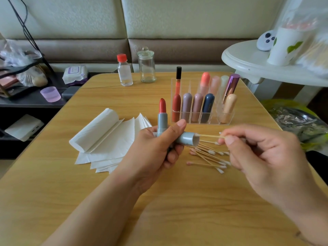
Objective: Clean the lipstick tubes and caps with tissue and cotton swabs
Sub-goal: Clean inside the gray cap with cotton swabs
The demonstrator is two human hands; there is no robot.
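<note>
Left hand (156, 144) grips open grey lipstick tube (162, 119) plus grey cap (190, 138); right hand (255, 148) pinches wooden cotton swab (209, 136) into cap, mid-worktop (177, 201)

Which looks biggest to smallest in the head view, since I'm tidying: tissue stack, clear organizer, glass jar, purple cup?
1. tissue stack
2. clear organizer
3. glass jar
4. purple cup
The jar stands farther off, so its rank is unsure.

An uncapped grey lipstick tube (162, 121) stands upright, red bullet extended, with its grey cap (190, 138) lying sideways, mouth toward 3 o'clock and a cotton swab (209, 136) poked in. Loose swabs (209, 155) lie at its 5 o'clock, and folded white tissue (106, 137) at 9 o'clock.
</note>
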